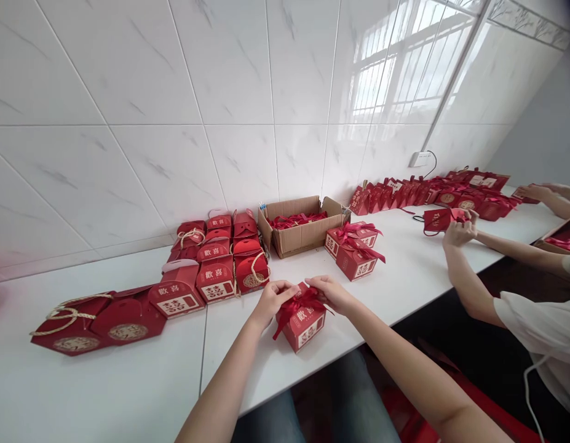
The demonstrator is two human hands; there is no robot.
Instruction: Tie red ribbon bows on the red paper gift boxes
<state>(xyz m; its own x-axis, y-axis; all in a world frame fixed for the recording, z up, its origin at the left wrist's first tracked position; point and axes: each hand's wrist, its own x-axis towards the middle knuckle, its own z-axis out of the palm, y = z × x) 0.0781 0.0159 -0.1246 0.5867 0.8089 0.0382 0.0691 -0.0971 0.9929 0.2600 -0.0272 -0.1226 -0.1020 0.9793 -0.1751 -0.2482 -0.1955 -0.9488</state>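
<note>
**Head view.** The fingers (290, 289) of the left hand (272, 298) and those of the right hand (334, 294) are each clenched on a red satin ribbon (302, 303), pinching its loops from opposite sides. I read both grips as closed on fabric, not on card. Directly beneath the fingers sits the small red cardboard box with white printed characters (307, 332). It rests on the white surface (404, 277) close to the near edge, with one corner turned toward me.

Beyond the right fingers lie two like boxes with tied ribbons (356, 251). Behind these stands an open brown carton of loose red ribbon (300, 232). Beyond the left fingers stands a cluster of red boxes with rope handles (220, 261), and further left lie flat red card blanks (100, 320). Well to the right, a co-worker's hands (460, 231) hold another red box (439, 218).

**Hazards, as I judge them:**
- An uneven pull between the two hands could drag the light box toward the near edge or tip it.
- Too hard a tug could crush the lid flaps.
- A slack pinch would let the loops slip and the bow fall open.
</note>
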